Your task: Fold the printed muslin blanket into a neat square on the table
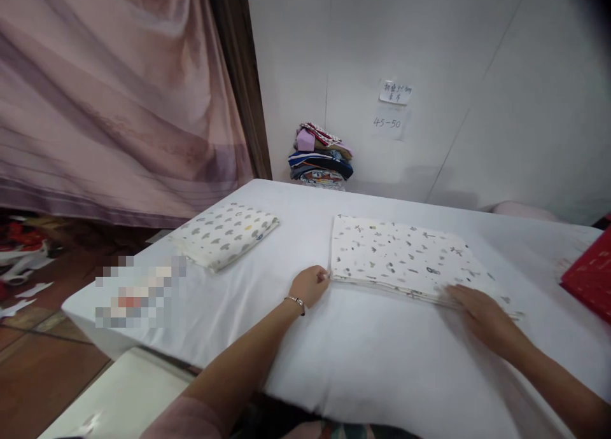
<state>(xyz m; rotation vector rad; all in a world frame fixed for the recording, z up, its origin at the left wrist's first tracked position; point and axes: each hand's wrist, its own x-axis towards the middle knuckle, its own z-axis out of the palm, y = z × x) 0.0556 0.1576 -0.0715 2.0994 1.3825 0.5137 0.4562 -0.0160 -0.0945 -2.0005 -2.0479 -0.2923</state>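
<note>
A white cloth [401, 254] with small grey printed figures lies folded into a flat, layered rectangle. At its near left corner, my left hand [310, 285] is closed, with thumb and finger pinching the edge. My right hand [480, 308] lies with stretched fingers on the near edge toward the right end, covering part of that edge. To the left rests a second folded white cloth [229, 232] with grey heart-like shapes; neither hand touches it.
Both cloths lie on a table with a white cover [296, 235]. A red item [592, 273] is at the right edge. Beyond the table stands a stack of folded fabrics [321, 156] by the wall. A pink curtain [119, 95] hangs at left; a pixelated patch covers the table's left end.
</note>
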